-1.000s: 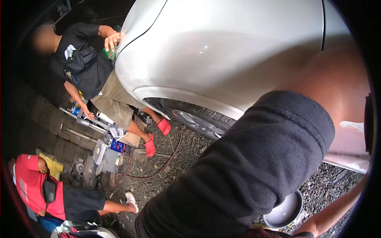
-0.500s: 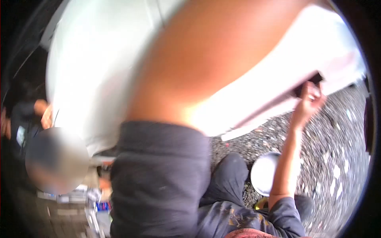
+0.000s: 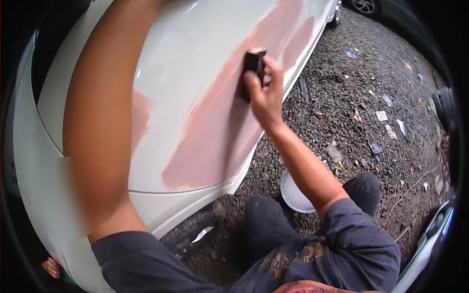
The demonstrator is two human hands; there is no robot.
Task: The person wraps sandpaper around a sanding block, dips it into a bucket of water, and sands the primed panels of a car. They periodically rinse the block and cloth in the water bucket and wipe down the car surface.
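My right hand is closed round a black block, holding it against the pinkish filler patch on the side of the white car. The thumb lies on the near face of the block, and its top end looks pale. My left arm stretches up over the car panel, and its hand is beyond the top edge of the view. A smaller pink patch shows beside this forearm.
A pale round basin rests on the gravel beside my knees. Litter is scattered over the stones. Below the panel is a tyre. Another person's hand shows at the lower left. A dark car stands at the top right.
The view has swung from the car's wheel end and two people towards its filler-covered side. My right hand with the black block now appears higher and nearer the centre.
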